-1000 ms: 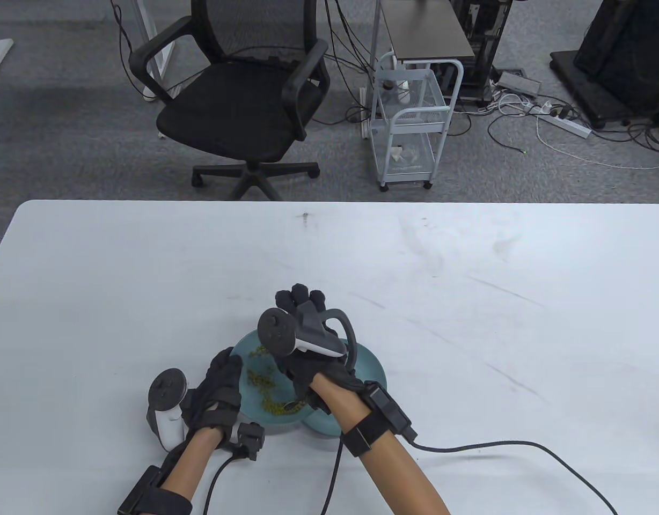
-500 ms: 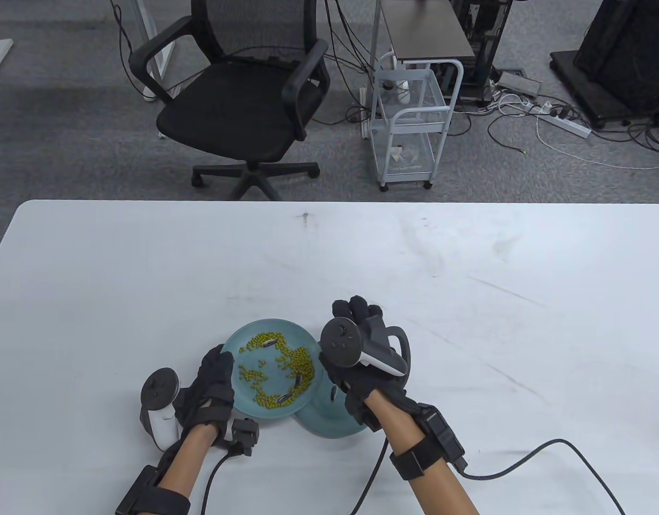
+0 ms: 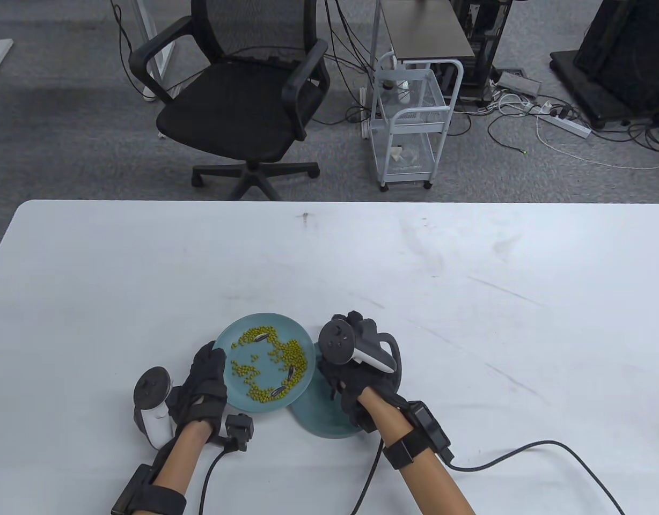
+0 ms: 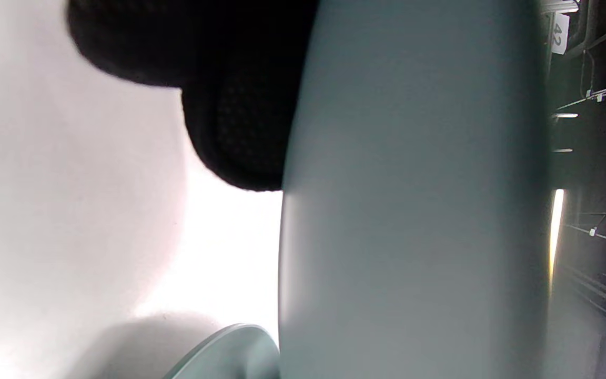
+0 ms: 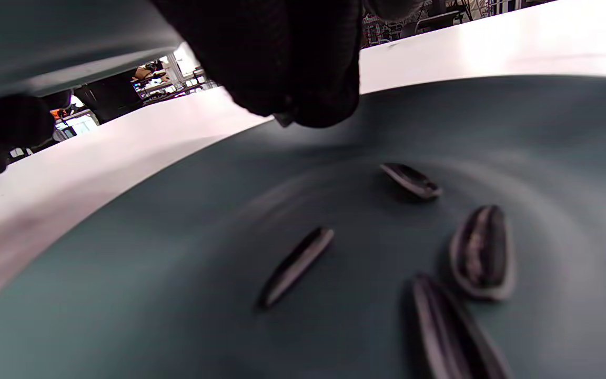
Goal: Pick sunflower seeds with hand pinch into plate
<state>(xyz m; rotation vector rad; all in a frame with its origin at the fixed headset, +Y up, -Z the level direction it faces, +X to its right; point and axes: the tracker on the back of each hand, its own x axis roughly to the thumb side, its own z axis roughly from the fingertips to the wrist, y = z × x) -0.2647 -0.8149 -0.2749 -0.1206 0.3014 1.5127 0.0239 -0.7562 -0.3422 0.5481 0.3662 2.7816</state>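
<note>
My left hand (image 3: 209,370) grips the left rim of a light teal plate (image 3: 300,330) and holds it above the table. The plate carries green beans (image 3: 286,357) and three striped sunflower seeds (image 3: 262,338). Its underside (image 4: 413,210) fills the left wrist view beside my left fingers (image 4: 240,116). My right hand (image 3: 337,381) is low over a darker teal plate (image 3: 319,421) on the table. In the right wrist view my right hand (image 5: 292,105) is pinched together with a pale seed tip (image 5: 284,121) poking out, just above the dark plate (image 5: 124,289), where several sunflower seeds (image 5: 482,252) lie.
The two plates overlap in the table view, the light one above the dark one's left edge. Glove cables (image 3: 501,456) trail across the white table (image 3: 469,300) toward the front right. An office chair (image 3: 243,102) and a small cart (image 3: 410,123) stand beyond the far edge.
My right hand left the bean plate, moved right over the dark plate, then drew back a little toward the front edge. My left hand shifted the bean plate slightly left.
</note>
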